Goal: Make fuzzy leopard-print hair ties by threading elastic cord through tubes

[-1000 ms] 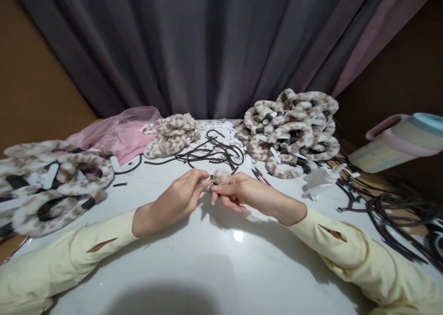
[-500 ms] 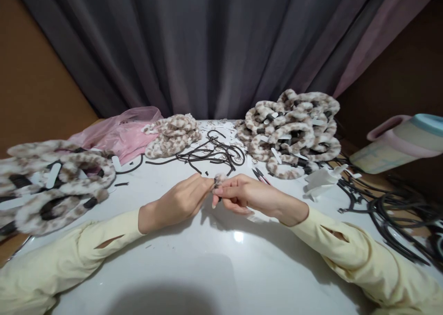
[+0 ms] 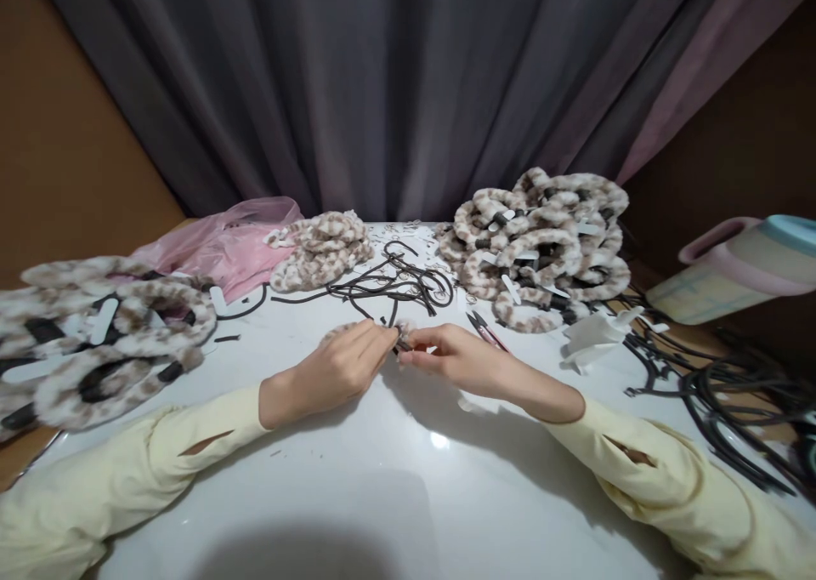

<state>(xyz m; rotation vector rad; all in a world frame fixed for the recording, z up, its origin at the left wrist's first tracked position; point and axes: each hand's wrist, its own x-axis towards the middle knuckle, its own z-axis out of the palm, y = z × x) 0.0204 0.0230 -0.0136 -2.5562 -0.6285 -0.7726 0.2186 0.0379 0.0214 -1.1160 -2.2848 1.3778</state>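
Glossy white table (image 3: 395, 495), leopard-print furry headbands heaped upper right (image 3: 541, 248), upper centre (image 3: 319, 248) and at left edge (image 3: 108, 342), pink plastic bag (image 3: 223, 244) upper left, bare dark headbands (image 3: 395, 287) tangled centre, thread snips (image 3: 483, 329) beside them, white paper scraps (image 3: 590, 342) right.

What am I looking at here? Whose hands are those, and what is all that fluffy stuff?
There is no machine here, just a person with a camera worn on the head, looking forward and down. So you see that person's own two arms in pale yellow sleeves. The left hand and the right hand meet in the middle and together pinch a small fluffy piece with a dark bit in it. They work over a shiny white table. On it lie heaps of spotted furry hoops, at the left, at the back and at the right. Nearby are thin dark bands, a pink plastic bag, little snips and a pastel jug. Behind hangs a grey curtain.
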